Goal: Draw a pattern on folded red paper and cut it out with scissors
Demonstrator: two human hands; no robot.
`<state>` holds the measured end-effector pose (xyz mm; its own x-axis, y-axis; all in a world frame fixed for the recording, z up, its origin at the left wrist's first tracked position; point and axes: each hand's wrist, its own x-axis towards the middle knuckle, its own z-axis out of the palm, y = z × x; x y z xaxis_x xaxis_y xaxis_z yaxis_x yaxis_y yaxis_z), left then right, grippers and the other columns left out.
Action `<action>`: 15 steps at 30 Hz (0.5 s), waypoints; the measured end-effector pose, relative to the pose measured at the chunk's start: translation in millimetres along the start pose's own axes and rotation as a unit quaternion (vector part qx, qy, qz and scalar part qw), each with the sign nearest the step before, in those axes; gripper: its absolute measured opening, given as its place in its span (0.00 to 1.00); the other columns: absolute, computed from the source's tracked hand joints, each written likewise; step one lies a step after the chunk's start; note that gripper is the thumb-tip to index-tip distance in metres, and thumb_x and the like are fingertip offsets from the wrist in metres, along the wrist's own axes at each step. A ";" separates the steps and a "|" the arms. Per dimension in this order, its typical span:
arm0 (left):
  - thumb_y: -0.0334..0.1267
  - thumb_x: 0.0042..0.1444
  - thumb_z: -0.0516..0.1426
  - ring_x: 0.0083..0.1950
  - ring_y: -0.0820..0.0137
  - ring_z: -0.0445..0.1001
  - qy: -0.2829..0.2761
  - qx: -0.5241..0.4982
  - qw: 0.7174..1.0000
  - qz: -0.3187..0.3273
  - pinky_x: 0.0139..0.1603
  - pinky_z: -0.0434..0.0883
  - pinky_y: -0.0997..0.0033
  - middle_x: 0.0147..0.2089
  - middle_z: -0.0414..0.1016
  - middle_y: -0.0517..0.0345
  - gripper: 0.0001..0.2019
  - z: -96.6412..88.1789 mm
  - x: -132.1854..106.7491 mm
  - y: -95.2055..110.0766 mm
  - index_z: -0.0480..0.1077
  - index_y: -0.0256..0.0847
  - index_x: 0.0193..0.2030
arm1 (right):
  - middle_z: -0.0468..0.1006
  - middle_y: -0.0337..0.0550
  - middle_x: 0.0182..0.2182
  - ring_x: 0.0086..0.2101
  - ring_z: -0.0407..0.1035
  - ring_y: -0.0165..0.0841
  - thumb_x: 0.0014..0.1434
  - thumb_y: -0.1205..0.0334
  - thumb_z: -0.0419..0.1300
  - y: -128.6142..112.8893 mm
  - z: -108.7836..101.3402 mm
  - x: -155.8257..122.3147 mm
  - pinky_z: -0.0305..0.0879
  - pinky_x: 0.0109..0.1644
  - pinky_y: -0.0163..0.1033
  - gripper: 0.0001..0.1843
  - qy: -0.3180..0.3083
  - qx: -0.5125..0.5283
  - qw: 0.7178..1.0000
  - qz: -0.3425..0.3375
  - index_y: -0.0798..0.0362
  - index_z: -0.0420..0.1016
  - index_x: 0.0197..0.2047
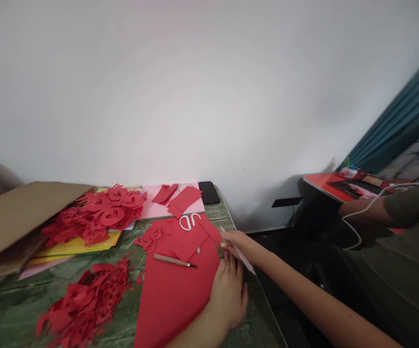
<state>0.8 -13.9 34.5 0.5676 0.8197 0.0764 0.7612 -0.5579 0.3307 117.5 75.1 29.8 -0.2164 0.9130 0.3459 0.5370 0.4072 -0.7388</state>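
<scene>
Pinching slim pale tool [247, 263] in right hand [235, 241]; left hand [228, 285] nearer, laid flat at right edge of red sheet [176, 299]; wooden-handled tool [171, 260] left.

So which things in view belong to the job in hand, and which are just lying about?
Likely part of the job: pale pen-like tool held in the right hand; red sheet at the left hand; wooden-handled tool; white-handled scissors; red cut-outs.

Probably just lying about: black phone; brown cardboard; yellow sheets.
</scene>
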 end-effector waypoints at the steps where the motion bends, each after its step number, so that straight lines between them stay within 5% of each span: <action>1: 0.40 0.55 0.44 0.62 0.53 0.50 -0.003 0.001 1.000 0.002 0.60 0.50 0.54 0.62 0.54 0.40 0.26 -0.3 0.0 0.2 0.53 0.29 0.60 | 0.64 0.32 0.16 0.19 0.56 0.26 0.42 0.65 0.58 -1.3 -1.4 0.7 0.51 0.24 0.31 0.08 -0.030 -0.004 0.999 -0.018 0.51 0.62 0.17; 6: 0.41 0.56 0.43 0.62 0.52 0.49 0.001 0.005 1.000 0.008 0.60 0.50 0.54 0.62 0.54 0.41 0.27 1.9 -0.8 -1.3 0.52 0.29 0.60 | 0.61 0.32 0.18 0.20 0.52 0.26 0.46 0.68 0.54 -2.9 -6.4 2.6 0.48 0.25 0.32 0.06 -0.112 -0.012 0.992 -0.056 0.51 0.61 0.20; 15: 0.43 0.57 0.43 0.63 0.51 0.49 0.000 -0.004 1.000 0.008 0.60 0.50 0.52 0.63 0.52 0.39 0.27 4.0 -1.4 -1.8 0.51 0.29 0.60 | 0.58 0.32 0.17 0.19 0.48 0.26 0.49 0.65 0.52 3.6 3.4 2.8 0.46 0.23 0.33 0.09 -0.093 0.017 0.995 -0.032 0.52 0.59 0.19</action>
<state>-0.1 -14.5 30.0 0.5792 0.8110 0.0822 0.7499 -0.5696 0.3365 116.1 79.2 26.2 -0.3984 0.8725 0.2828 0.4897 0.4631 -0.7387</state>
